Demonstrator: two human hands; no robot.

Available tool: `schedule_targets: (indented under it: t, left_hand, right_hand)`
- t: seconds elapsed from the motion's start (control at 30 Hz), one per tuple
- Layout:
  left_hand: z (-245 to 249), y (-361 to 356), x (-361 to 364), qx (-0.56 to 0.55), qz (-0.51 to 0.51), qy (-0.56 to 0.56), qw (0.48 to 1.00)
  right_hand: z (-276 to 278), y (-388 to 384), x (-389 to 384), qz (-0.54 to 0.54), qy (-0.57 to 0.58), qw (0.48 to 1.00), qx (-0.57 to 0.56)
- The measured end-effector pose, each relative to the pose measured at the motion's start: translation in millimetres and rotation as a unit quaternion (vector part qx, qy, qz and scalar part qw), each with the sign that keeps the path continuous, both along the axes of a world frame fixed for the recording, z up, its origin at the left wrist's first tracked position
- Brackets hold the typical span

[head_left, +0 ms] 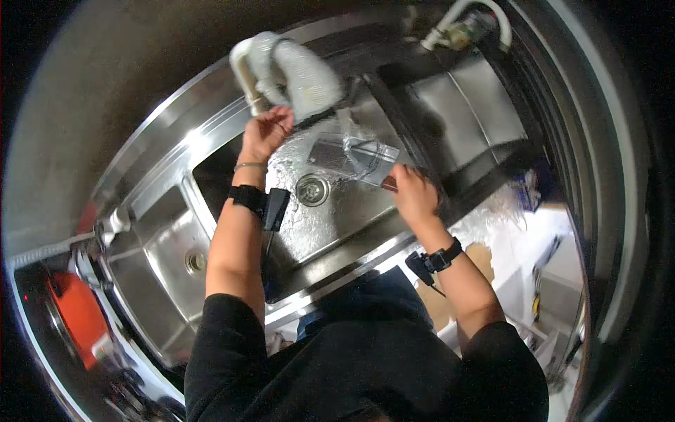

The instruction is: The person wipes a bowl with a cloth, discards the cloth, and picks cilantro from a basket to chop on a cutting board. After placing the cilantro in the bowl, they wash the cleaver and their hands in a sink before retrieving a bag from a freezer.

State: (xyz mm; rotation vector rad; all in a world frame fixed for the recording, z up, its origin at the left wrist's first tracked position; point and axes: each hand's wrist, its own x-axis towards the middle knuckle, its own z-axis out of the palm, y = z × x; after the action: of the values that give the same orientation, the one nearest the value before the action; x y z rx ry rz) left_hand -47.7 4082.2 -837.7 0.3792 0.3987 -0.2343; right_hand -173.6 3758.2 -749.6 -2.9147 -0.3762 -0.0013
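My right hand (pixel 416 193) grips the near end of a clear plastic container (pixel 337 156), with a small reddish-brown piece (pixel 389 183) at the fingertips. The container is tilted over the middle sink basin (pixel 337 218), and water runs onto it. My left hand (pixel 268 132) is at the foot of a white-wrapped faucet (pixel 302 74), its fingers curled inward. What those fingers hold, if anything, is hidden. Below the container, the round drain (pixel 312 190) shows in the wet basin floor.
Another steel basin (pixel 169 260) lies to the left, and a further one (pixel 471 105) to the right. A second white faucet (pixel 467 28) stands at the back right. An orange-red object (pixel 77 320) sits at the far left. Clear plastic (pixel 496 214) lies right of my right wrist.
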Motion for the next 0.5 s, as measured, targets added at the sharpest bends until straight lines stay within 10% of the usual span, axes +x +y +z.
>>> schedule_targets:
  t: [0.07,0.2,0.23,0.3,0.33,0.43,0.5]
  left_hand:
    - [-7.4,-4.2,13.7,0.181,-0.019,-0.084,0.980]
    - [-52.9,3.7,57.9,0.630,-0.009,-0.259,0.732]
    - [-70.3,10.7,77.2,0.613,-0.021,-0.253,0.748]
    - [-129.4,46.5,144.0,0.171,-0.089,-0.162,0.968]
    - [-166.9,67.6,176.1,-0.028,-0.117,-0.093,0.988]
    - [-121.5,53.1,145.5,0.180,-0.109,-0.160,0.964]
    - [-106.4,59.8,120.3,0.463,-0.115,-0.272,0.836]
  right_hand:
    - [-0.7,1.8,-13.7,-0.081,0.052,0.995,0.035]
    - [-0.5,-0.3,-38.4,-0.102,-0.026,0.994,0.038]
    - [7.0,-0.3,-44.2,-0.103,-0.053,0.992,0.045]
    - [6.2,-7.3,-55.6,-0.080,-0.106,0.991,0.004]
    - [4.2,-10.1,-61.5,-0.078,-0.118,0.990,-0.007]
    - [15.2,-9.6,-80.7,-0.175,0.054,0.980,0.074]
    - [5.6,-15.4,-90.9,-0.218,0.172,0.917,0.285]
